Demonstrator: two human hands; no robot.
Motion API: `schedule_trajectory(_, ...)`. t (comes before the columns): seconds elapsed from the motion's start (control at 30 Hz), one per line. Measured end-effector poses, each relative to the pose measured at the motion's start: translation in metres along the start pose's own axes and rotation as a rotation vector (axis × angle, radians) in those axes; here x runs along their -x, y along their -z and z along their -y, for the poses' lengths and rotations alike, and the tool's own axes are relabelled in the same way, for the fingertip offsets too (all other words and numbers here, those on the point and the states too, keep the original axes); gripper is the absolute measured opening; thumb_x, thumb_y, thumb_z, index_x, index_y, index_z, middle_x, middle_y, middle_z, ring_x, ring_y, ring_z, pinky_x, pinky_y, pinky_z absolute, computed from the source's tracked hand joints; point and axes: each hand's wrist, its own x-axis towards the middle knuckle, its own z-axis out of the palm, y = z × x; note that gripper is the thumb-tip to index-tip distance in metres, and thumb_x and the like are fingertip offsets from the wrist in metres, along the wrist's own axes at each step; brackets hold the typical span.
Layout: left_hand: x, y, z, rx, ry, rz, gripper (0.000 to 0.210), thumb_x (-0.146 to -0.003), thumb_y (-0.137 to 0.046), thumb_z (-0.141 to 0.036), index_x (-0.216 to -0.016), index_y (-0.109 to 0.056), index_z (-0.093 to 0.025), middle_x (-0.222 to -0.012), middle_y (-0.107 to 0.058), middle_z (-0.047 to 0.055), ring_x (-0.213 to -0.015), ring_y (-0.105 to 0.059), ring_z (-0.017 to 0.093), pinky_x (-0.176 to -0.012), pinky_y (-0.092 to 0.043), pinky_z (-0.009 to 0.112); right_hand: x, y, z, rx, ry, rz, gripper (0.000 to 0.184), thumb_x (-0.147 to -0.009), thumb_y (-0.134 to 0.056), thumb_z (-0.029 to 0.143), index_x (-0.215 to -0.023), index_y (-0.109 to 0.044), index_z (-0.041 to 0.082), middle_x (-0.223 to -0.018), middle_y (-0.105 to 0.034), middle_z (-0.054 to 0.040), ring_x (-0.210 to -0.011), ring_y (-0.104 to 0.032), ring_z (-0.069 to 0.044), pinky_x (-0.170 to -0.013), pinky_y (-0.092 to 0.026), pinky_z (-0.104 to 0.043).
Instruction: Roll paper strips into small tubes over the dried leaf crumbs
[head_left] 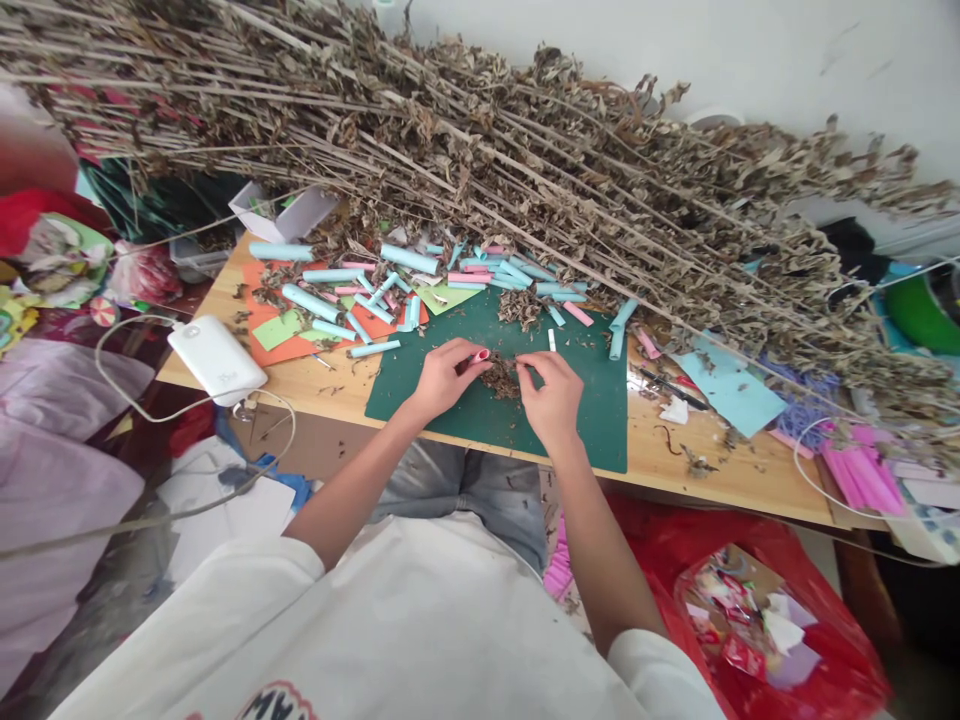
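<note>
A short pink paper tube is held between the thumb and fingers of my left hand, its open end facing right. My right hand is closed in a pinch on a bit of dried leaf, to the right of the tube and apart from it. Between and just below both hands lies a small heap of crumbled dried leaves on the green cutting mat. A second clump of dried leaves rests higher on the mat. A small white cylinder stands near my right fingers.
Rolled blue tubes and pink ones lie scattered behind the mat. Long dried stalks span the back. A white power bank with cables sits left. Blue paper and a black pen lie right, above a red bag of scraps.
</note>
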Motion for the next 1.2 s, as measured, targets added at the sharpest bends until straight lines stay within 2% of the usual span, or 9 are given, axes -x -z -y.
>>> schedule_trajectory(0.17,0.001,0.000,0.001,0.032,-0.061,0.048,0.021,-0.093,-0.061,-0.035,-0.101,-0.071,-0.018,-0.094,-0.069,0.006,-0.077,-0.061,0.013,-0.069,-0.048,0.023,-0.001,-0.010,0.017,-0.139,0.018,0.019,0.026,-0.094,-0.047,0.028,-0.098,-0.071,0.019,-0.102,-0.072,-0.0089,-0.096,-0.066,-0.019,-0.089,-0.052,-0.031)
schedule_trajectory(0.3,0.001,0.000,0.002,0.019,-0.076,0.065,0.023,-0.096,-0.056,-0.033,-0.092,-0.071,-0.017,-0.091,-0.069,0.007,-0.079,-0.062,0.013,-0.069,-0.047,0.023,-0.002,-0.015,0.021,-0.277,-0.078,0.078,0.024,-0.092,-0.051,0.032,-0.097,-0.070,0.019,-0.102,-0.073,-0.0083,-0.091,-0.068,-0.018,-0.084,-0.055,-0.031)
schedule_trajectory(0.43,0.001,-0.002,0.005,0.012,-0.018,0.051,0.023,-0.092,-0.062,-0.037,-0.098,-0.073,-0.017,-0.090,-0.069,0.006,-0.075,-0.061,0.013,-0.067,-0.047,0.023,-0.004,-0.018,0.013,-0.478,-0.201,-0.033,0.024,-0.088,-0.056,0.035,-0.097,-0.066,0.015,-0.096,-0.073,-0.0100,-0.087,-0.070,-0.019,-0.084,-0.056,-0.032)
schedule_trajectory(0.6,0.000,-0.002,0.003,0.016,-0.026,0.054,0.033,-0.091,-0.063,-0.040,-0.113,-0.071,-0.017,-0.091,-0.070,0.007,-0.079,-0.063,0.015,-0.072,-0.050,0.025,-0.009,-0.019,0.003,-0.714,-0.228,-0.189,0.024,-0.077,-0.071,0.037,-0.092,-0.068,0.018,-0.087,-0.072,-0.0053,-0.081,-0.069,-0.017,-0.080,-0.058,-0.031)
schedule_trajectory(0.73,-0.001,0.001,-0.004,-0.006,-0.034,0.048,0.033,-0.095,-0.057,-0.037,-0.116,-0.070,-0.015,-0.095,-0.070,0.009,-0.083,-0.064,0.015,-0.075,-0.050,0.026,-0.009,-0.021,0.001,-0.888,-0.277,-0.203,0.023,-0.070,-0.079,0.035,-0.086,-0.071,0.020,-0.080,-0.071,-0.0014,-0.073,-0.068,-0.015,-0.073,-0.059,-0.029)
schedule_trajectory(0.87,-0.001,0.002,-0.006,0.015,-0.032,0.032,0.028,-0.092,-0.061,-0.038,-0.102,-0.074,-0.016,-0.093,-0.070,0.008,-0.078,-0.063,0.014,-0.068,-0.048,0.024,-0.007,-0.022,0.002,-1.091,-0.377,-0.184,0.025,-0.065,-0.083,0.031,-0.083,-0.069,0.021,-0.075,-0.068,0.0026,-0.074,-0.071,-0.015,-0.075,-0.062,-0.032)
schedule_trajectory(1.03,-0.001,0.000,-0.002,0.055,-0.016,0.007,0.025,-0.089,-0.066,-0.039,-0.087,-0.074,-0.015,-0.088,-0.071,0.007,-0.074,-0.064,0.013,-0.067,-0.048,0.023,-0.007,-0.024,0.000,-1.063,-0.420,-0.189,0.022,-0.063,-0.083,0.029,-0.079,-0.071,0.019,-0.074,-0.069,0.0005,-0.072,-0.070,-0.015,-0.077,-0.062,-0.034)
schedule_trajectory(1.2,-0.001,-0.001,-0.001,0.043,-0.023,0.011,0.027,-0.088,-0.066,-0.041,-0.086,-0.073,-0.015,-0.085,-0.071,0.006,-0.072,-0.063,0.013,-0.065,-0.047,0.023,-0.010,-0.020,0.004,-0.909,-0.267,-0.175,0.015,-0.067,-0.080,0.027,-0.078,-0.074,0.019,-0.086,-0.070,-0.0028,-0.078,-0.069,-0.016,-0.080,-0.060,-0.034)
